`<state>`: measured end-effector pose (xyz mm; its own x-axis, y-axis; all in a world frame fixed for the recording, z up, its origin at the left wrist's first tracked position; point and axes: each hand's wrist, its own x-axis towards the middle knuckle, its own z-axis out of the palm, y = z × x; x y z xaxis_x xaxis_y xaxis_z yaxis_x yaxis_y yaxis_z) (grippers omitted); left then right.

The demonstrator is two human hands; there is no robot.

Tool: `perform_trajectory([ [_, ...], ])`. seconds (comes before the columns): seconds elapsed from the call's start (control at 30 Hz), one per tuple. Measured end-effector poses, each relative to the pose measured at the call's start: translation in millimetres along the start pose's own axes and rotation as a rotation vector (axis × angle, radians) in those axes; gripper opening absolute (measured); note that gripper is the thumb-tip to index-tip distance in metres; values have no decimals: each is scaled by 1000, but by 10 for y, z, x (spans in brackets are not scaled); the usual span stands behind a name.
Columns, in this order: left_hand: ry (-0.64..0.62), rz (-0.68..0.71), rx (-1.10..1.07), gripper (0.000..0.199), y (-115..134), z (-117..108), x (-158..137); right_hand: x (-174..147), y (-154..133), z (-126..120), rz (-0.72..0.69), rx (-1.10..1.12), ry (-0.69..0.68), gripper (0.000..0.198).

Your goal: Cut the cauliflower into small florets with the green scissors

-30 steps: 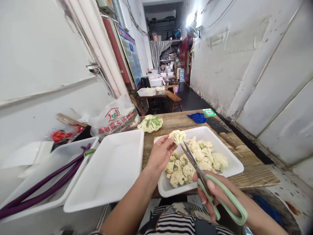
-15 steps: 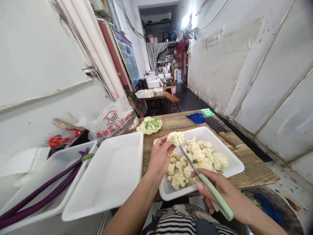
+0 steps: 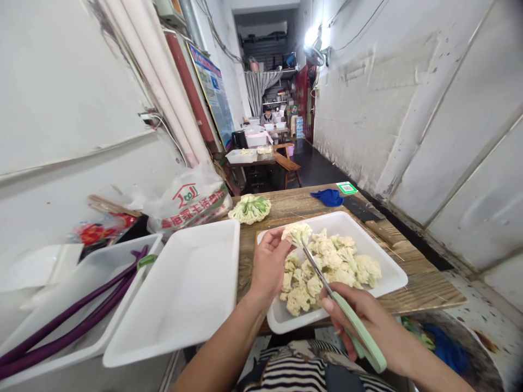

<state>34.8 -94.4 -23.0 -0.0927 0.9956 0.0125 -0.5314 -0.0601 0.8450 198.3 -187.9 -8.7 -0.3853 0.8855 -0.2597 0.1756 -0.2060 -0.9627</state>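
Pinched in the fingers of my left hand [image 3: 268,265] is a pale cauliflower floret [image 3: 297,234], held above the far left part of a white tray [image 3: 394,277]. My right hand [image 3: 363,321] grips scissors with light green handles [image 3: 359,329]. Their metal blades point up and away, with the tips at the floret's stem side. Several cut cauliflower pieces [image 3: 333,258] lie in the tray below both hands. A larger cauliflower chunk [image 3: 250,209] rests on the wooden table beyond my left hand.
Left of my arm stands a second white tray [image 3: 183,288], beside a bin holding long purple eggplants [image 3: 77,321]. A plastic bag [image 3: 190,201] sits behind them. On the table's far right are a cleaver [image 3: 382,231] and a blue cloth [image 3: 327,197]. Another person [image 3: 268,116] sits far back.
My left hand and the floret have shifted slightly right and down. The scissor tips stay at the floret, and the right hand has barely moved.
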Motion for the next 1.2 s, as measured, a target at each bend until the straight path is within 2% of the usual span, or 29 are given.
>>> perform_trajectory([
  [0.17,-1,-7,35,25,-40,-33,17,71,29,30,15,27,50,39],
  [0.27,9,-57,34,24,-28,-63,78,122,63,15,10,77,76,41],
  [0.4,85,-167,-113,16,26,-128,202,102,104,-55,-13,189,-23,42],
  [0.53,224,-313,-248,13,5,-173,271,30,122,-103,-75,250,-93,43],
  [0.57,252,-360,-275,14,-12,-174,270,25,113,-108,-92,222,-69,42],
  [0.63,274,-444,-304,14,-45,-159,241,46,70,-121,-126,121,68,40],
  [0.7,217,-455,-298,12,-63,-124,182,112,-1,-146,-179,31,247,41],
  [0.77,100,-398,-265,9,-62,-77,105,216,-79,-182,-249,5,370,43],
  [0.87,-82,-291,-210,19,-42,-13,-2,404,-150,-234,-329,-50,462,42],
  [0.97,-171,-222,-163,30,-30,12,-64,566,-138,-250,-375,-199,577,39],
  [1.1,-198,-152,-104,32,-48,1,-92,686,-97,-211,-371,-311,654,35],
  [1.2,-151,-173,-72,31,-78,-18,-88,724,-119,-183,-333,-445,710,35],
])
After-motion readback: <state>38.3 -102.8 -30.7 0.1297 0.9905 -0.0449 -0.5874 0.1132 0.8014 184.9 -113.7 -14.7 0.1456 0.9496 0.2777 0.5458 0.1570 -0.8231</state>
